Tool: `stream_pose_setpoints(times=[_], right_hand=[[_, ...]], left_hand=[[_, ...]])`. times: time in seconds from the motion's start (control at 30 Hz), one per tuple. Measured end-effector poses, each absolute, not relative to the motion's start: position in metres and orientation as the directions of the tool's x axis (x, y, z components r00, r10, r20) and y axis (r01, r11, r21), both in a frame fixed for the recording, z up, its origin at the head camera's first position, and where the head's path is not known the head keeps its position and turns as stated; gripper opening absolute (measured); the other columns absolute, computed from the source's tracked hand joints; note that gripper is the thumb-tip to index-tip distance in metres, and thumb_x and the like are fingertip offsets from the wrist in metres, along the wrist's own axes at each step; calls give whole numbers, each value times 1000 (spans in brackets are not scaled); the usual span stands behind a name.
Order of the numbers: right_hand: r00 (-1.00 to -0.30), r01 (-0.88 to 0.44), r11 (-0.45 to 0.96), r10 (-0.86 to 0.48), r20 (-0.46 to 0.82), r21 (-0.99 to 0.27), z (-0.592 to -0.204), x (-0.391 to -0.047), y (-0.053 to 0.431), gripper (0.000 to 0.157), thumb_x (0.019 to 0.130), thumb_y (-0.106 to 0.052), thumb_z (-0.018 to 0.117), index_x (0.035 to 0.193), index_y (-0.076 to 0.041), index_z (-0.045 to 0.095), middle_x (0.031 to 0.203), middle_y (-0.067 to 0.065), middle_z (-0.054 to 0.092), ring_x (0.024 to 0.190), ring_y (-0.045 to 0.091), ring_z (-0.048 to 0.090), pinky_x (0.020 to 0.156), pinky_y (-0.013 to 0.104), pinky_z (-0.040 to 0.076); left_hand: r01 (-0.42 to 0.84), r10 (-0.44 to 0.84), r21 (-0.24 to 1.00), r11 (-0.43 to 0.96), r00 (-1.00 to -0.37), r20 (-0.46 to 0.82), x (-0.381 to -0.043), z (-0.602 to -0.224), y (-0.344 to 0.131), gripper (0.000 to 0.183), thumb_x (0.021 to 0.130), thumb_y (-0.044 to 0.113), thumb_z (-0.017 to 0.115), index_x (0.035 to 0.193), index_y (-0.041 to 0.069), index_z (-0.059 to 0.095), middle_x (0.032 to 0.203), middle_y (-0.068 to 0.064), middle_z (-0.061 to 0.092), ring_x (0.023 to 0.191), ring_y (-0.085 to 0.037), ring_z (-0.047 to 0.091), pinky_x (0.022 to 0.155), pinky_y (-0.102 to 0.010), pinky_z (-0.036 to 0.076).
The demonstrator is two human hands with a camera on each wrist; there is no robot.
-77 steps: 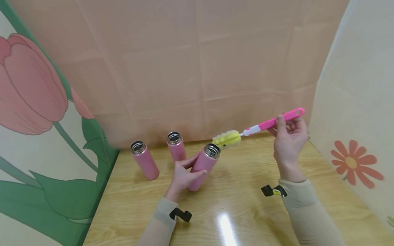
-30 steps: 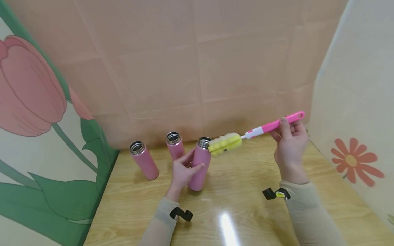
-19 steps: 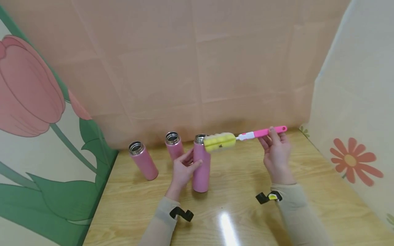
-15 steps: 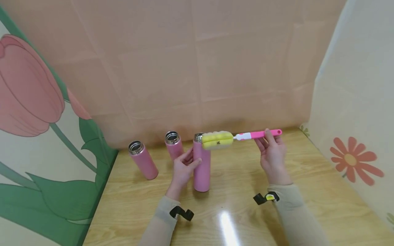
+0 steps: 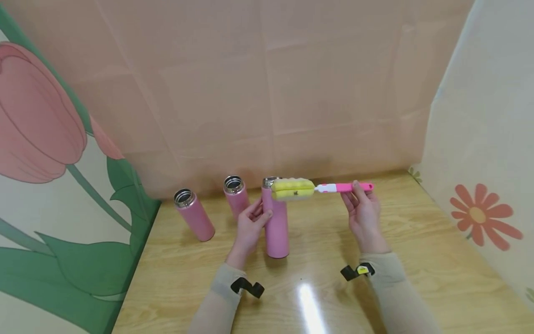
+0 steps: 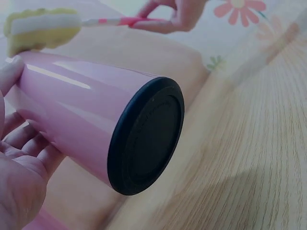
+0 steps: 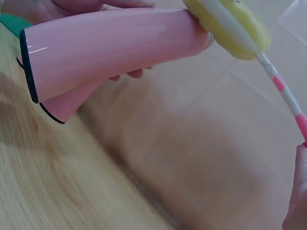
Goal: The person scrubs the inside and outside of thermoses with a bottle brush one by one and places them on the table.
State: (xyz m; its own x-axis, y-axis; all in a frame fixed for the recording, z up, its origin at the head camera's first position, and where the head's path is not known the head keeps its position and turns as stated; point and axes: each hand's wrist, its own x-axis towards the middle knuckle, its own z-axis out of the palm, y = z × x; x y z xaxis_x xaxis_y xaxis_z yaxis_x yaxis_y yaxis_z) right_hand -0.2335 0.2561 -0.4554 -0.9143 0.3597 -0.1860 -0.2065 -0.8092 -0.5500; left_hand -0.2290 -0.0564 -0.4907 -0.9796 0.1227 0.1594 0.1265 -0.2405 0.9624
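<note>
My left hand [image 5: 249, 231] grips a pink bottle [image 5: 277, 232] round its body and holds it off the table, its dark base [image 6: 148, 136] showing in the left wrist view. The steel mouth of this bottle is partly hidden behind a yellow sponge head [image 5: 293, 189]. That head belongs to a bottle brush, whose pink handle [image 5: 344, 187] my right hand [image 5: 364, 215] pinches between thumb and fingers. The brush lies roughly level, its sponge against or just in front of the bottle's upper side. In the right wrist view the sponge [image 7: 235, 26] crosses close by the bottle's neck.
Two more pink bottles stand uncapped on the wooden table [image 5: 175, 287]: one at the left [image 5: 196, 217], another behind my left hand [image 5: 236, 197]. A peach cloth backdrop [image 5: 208, 93] closes off the rear. Flower-printed panels flank both sides.
My right hand has moved left and down, bringing the brush from tilted to nearly level across the bottle's upper part. The bottle in my left hand has swung from leaning right to leaning slightly left.
</note>
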Motion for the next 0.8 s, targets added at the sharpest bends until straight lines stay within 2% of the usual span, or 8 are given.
stream_pose_setpoints(times=[0.4,0.63,0.8], right_hand=[[-936,-163,-813,306,-174,-559,-470,-231,261,9,104,-9,71,103,-7,63,90,4,72,79,14,75,83,27,63],[-943,-159,-834,287,-170,-528,-474,-230,261,6,105,-7,67,100,-8,65,83,4,73,72,13,73,78,25,63],[-949,-153,-831,275,-156,-535,-477,-229,260,6,106,-7,65,101,-8,64,86,4,73,75,14,73,80,25,63]], left_hand=[[123,146,950,-288,-974,171,-231,-494,-54,60,101,-2,70,156,-2,48,145,-29,61,124,-32,69,100,-40,59],[116,149,947,-300,-975,167,-231,-496,-53,59,101,-1,70,157,-1,49,143,-29,62,118,-26,72,97,-38,60],[111,146,946,-306,-976,162,-232,-497,-52,59,102,1,70,157,-1,49,142,-28,63,115,-23,73,93,-37,62]])
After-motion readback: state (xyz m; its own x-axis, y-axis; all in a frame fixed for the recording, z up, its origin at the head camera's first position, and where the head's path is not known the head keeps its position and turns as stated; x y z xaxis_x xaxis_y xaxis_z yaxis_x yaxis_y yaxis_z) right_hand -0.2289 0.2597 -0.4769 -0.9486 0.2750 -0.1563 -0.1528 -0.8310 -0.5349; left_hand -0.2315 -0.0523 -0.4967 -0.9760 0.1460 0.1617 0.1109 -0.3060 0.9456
